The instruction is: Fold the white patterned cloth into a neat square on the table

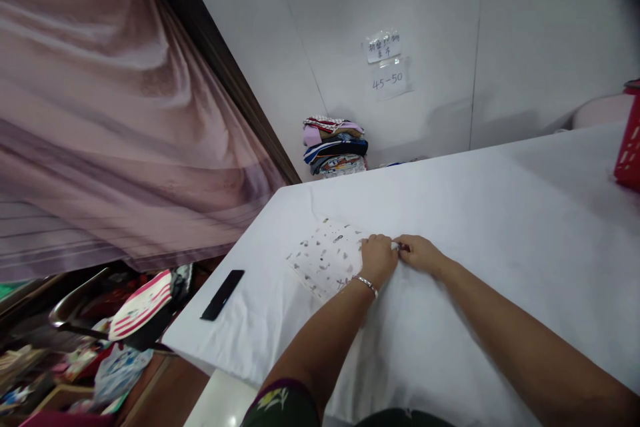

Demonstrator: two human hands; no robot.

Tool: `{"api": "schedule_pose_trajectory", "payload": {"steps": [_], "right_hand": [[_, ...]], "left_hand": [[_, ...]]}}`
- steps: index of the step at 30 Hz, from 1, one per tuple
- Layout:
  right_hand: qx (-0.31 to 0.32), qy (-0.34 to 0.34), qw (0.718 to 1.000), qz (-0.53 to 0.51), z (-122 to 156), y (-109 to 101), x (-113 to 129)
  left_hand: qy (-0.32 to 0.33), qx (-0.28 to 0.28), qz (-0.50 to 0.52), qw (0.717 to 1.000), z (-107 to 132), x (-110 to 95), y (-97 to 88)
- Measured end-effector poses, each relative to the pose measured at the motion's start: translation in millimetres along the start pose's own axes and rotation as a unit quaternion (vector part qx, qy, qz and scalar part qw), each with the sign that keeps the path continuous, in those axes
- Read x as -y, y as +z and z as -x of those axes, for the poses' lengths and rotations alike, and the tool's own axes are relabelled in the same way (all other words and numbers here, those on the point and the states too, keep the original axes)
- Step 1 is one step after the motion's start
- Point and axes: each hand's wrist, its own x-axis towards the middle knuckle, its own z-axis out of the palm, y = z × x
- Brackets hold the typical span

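Cloth: frame centre, laid flat; right end hidden, remaining work unclear.
Left hand: over cloth, hold unclear.
Right hand: fingers curled, hold unclear.

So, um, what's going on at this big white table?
A person is handling a white patterned piece, maybe cloth, spread out on the white table. The left hand is at its right edge, and the right hand is close beside that, fingers bunched together. What's between the fingertips is too small to tell. A flat black object lies over to the left.
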Motion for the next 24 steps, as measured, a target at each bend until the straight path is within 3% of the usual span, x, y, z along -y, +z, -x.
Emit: {"api": "schedule_pose_trajectory", "payload": {"steps": [11,19,24], "right_hand": [[-0.001,-0.006,1.0,-0.014,1.2,-1.5,4.8],[-0.007,0.002,1.0,-0.015,1.7,-0.8,4.6],[-0.011,0.006,1.0,0.003,1.8,0.0,5.1]], "left_hand": [[-0.001,0.008,0.004,1.0,-4.2,2.0,-1.8],[0.035,-0.026,0.049,0.998,6.1,5.1,-4.8],[0.03,-0.002,0.074,0.997,9.9,6.8,-12.3]]}}
